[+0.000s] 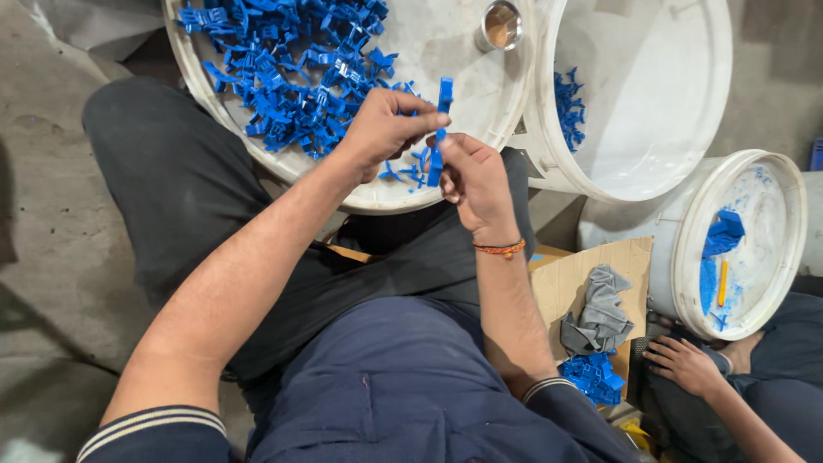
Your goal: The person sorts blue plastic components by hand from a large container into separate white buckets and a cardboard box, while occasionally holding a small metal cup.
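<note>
My left hand [386,129] and right hand [474,182] are together over the near rim of the white tray [446,51], both pinched on one long blue plastic clip [440,129] held upright between them. Loose blue plastic parts [291,69] fill the tray's far side beside a small metal cup [501,25]. A white bucket [677,129] stands just right; another person's hand [683,363] rests lower right near a grey cloth [600,313].

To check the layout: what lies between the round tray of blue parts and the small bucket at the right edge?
In the head view, a large white bucket with a few blue parts inside stands between the tray and the small bucket.
</note>
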